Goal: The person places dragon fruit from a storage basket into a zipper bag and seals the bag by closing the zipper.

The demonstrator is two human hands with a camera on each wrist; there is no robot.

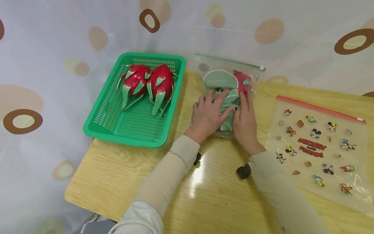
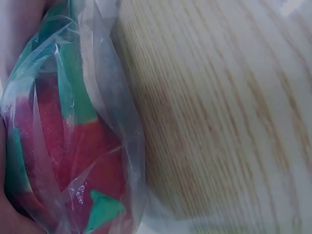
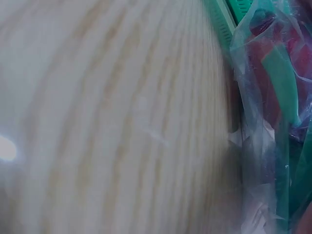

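A clear zip bag [image 1: 220,80] with a dark green slider top lies at the back middle of the table, holding red and green dragon fruit [image 1: 243,82]. My left hand [image 1: 205,117] rests over the left and middle of the bag, its fingers spread. Along the bag's right side lies my right hand [image 1: 246,125], fingers pointing away from me and touching the plastic. Through the film, the left wrist view shows a dragon fruit [image 2: 87,156] close up beside the fingers. Another dragon fruit [image 3: 265,83] shows in the right wrist view. My palms hide part of the bag.
Left of the bag stands a green plastic basket [image 1: 168,136] with two dragon fruits [image 1: 160,81] inside. A flat, clear cartoon-print zip bag [image 1: 311,169] with a red slider top lies at the right. A patterned curtain [image 1: 181,39] hangs behind the wooden table [image 1: 122,169].
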